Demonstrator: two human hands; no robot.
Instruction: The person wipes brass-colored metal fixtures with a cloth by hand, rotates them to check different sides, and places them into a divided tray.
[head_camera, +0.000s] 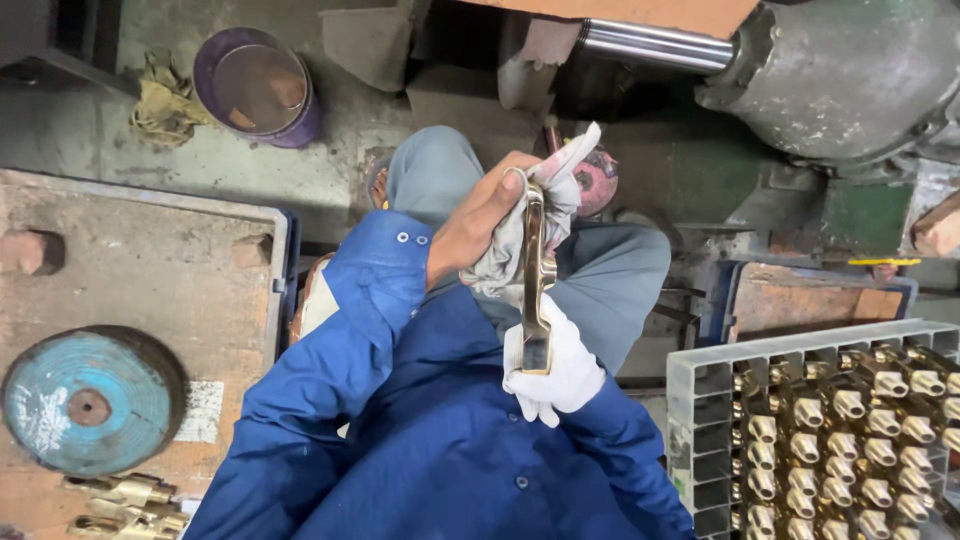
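Here we hold the brass piece (536, 280) nearly upright over our lap, its long axis running away from us: our gloved right hand (548, 370) clamps its near end, while our bare left hand (480, 218) presses a grey cloth (515, 235) around its far end.

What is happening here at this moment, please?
A person in a blue work coat holds a long polished brass part upright over the lap. The gloved right hand grips its lower end; the bare left hand presses a grey cloth against its upper part. A grid crate of brass fittings stands alongside.
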